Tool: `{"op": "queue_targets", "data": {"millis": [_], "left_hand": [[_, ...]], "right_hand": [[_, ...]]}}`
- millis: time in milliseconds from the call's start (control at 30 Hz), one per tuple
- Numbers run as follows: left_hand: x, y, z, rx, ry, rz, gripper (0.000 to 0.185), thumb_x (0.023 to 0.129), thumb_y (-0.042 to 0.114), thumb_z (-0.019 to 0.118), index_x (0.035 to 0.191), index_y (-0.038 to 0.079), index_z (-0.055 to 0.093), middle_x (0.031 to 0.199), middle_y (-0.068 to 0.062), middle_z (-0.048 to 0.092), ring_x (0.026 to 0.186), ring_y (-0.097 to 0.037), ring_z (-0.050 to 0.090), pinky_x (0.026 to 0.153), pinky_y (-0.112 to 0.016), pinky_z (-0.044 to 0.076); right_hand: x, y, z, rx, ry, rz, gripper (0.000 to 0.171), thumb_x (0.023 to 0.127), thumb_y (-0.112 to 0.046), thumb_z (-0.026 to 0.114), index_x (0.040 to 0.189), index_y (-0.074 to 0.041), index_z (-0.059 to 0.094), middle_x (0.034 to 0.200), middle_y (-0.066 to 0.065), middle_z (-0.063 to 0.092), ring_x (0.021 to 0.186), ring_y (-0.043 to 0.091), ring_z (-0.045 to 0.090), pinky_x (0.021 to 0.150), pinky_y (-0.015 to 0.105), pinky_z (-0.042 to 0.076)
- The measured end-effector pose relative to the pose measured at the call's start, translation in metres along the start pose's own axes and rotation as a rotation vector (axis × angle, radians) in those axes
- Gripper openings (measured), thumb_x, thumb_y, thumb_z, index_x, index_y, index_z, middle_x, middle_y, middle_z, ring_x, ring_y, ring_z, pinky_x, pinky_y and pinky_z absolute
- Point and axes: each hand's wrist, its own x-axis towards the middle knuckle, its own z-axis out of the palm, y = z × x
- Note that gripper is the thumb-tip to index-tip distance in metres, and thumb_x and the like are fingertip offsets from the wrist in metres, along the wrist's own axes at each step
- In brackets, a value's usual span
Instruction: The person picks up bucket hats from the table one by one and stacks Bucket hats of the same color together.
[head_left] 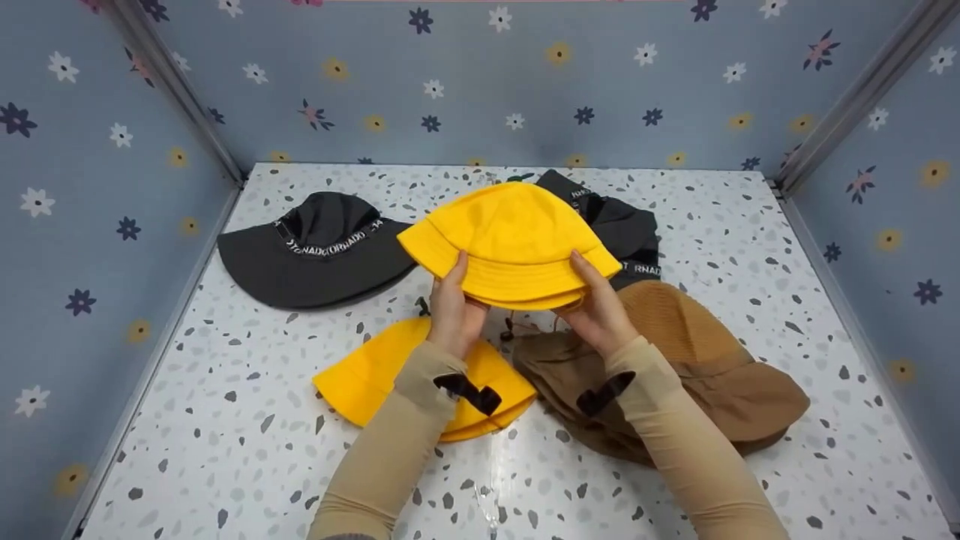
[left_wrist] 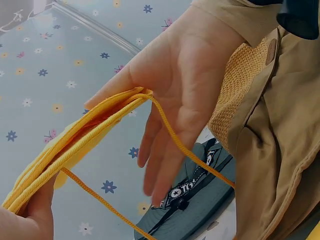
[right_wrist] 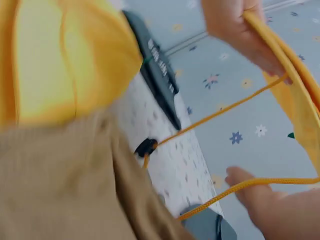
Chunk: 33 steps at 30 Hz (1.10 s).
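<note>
Speckled white surface [head_left: 675, 225], walled on three sides by blue panels printed with flowers [head_left: 90, 187]. Landmark for all positions below: the yellow hat [head_left: 510, 240] held up over the middle of the surface.

Left hand [head_left: 452, 307]: grip clasped on the near left brim of the yellow hat, thumb on top, fingers beneath. Right hand [head_left: 596, 304]: grip clasped on the near right brim in the same manner. The hat is lifted off the surface, crown upward, brim tilted toward the camera. A yellow cord [left_wrist: 185, 150] hangs in a loop from the brim; in the left wrist view it runs across the open palm of the right hand [left_wrist: 175, 85], and the brim edge [left_wrist: 75, 145] lies pinched between thumb and palm. The right wrist view is blurred; the cord [right_wrist: 220, 117] and a dark toggle [right_wrist: 146, 146] on it can be made out.

Other items, relative to the yellow hat:
- Dark grey hat [head_left: 315, 251] with white lettering on its band, to the left, lying flat.
- Second dark hat [head_left: 622, 225] with white lettering, behind and to the right, partly hidden.
- Second yellow hat [head_left: 375, 379], below and to the near left, under the left forearm.
- Brown hat [head_left: 712, 367], below and to the near right, under the right forearm.

Both forearms wear beige sleeves [head_left: 675, 442] with black straps at the wrists.
</note>
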Motion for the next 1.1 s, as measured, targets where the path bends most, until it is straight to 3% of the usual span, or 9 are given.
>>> {"op": "queue_targets", "data": {"millis": [133,267,667,867,1100], "left_hand": [[-0.002,0.000,0.000,0.006,-0.013,-0.004,0.039,0.107,0.020,0.044,0.146,0.024,0.042,0.139,-0.007,0.052,0.131,-0.022,0.052,0.109,-0.040,0.046],[-0.002,0.001,0.000,0.008,-0.004,-0.005,0.039,0.107,0.021,0.044,0.146,0.025,0.042,0.138,-0.007,0.054,0.128,-0.022,0.054,0.103,-0.039,0.050],[-0.008,0.008,-0.013,0.029,0.023,-0.016,0.039,0.107,0.020,0.043,0.146,0.023,0.042,0.132,-0.006,0.054,0.122,-0.022,0.055,0.092,-0.036,0.053],[-0.006,0.019,-0.021,0.039,0.055,-0.015,0.038,0.106,0.022,0.047,0.143,0.018,0.044,0.130,-0.004,0.054,0.120,-0.019,0.054,0.099,-0.035,0.048],[-0.004,0.043,-0.030,0.042,0.082,0.023,0.040,0.105,0.028,0.047,0.142,0.014,0.046,0.134,-0.003,0.053,0.125,-0.017,0.051,0.112,-0.033,0.040]], "right_hand": [[-0.001,0.000,0.007,0.175,0.005,0.009,0.029,0.105,-0.027,0.048,0.132,-0.017,0.049,0.117,0.003,0.061,0.106,0.016,0.062,0.089,0.034,0.054],[-0.003,-0.001,0.013,0.236,0.022,-0.004,0.029,0.104,-0.022,0.052,0.132,-0.013,0.049,0.119,0.004,0.063,0.109,0.016,0.064,0.092,0.031,0.055],[-0.007,0.005,0.021,0.225,0.068,-0.022,0.031,0.103,-0.008,0.049,0.133,-0.007,0.044,0.121,0.008,0.059,0.110,0.019,0.065,0.093,0.034,0.057],[-0.007,0.012,0.025,0.199,0.096,-0.046,0.025,0.103,-0.004,0.046,0.129,-0.006,0.046,0.115,0.008,0.062,0.104,0.018,0.067,0.088,0.032,0.058],[-0.008,0.016,0.025,0.140,0.086,-0.060,0.027,0.103,-0.002,0.048,0.130,-0.006,0.047,0.113,0.007,0.063,0.104,0.017,0.067,0.089,0.031,0.058]]}}
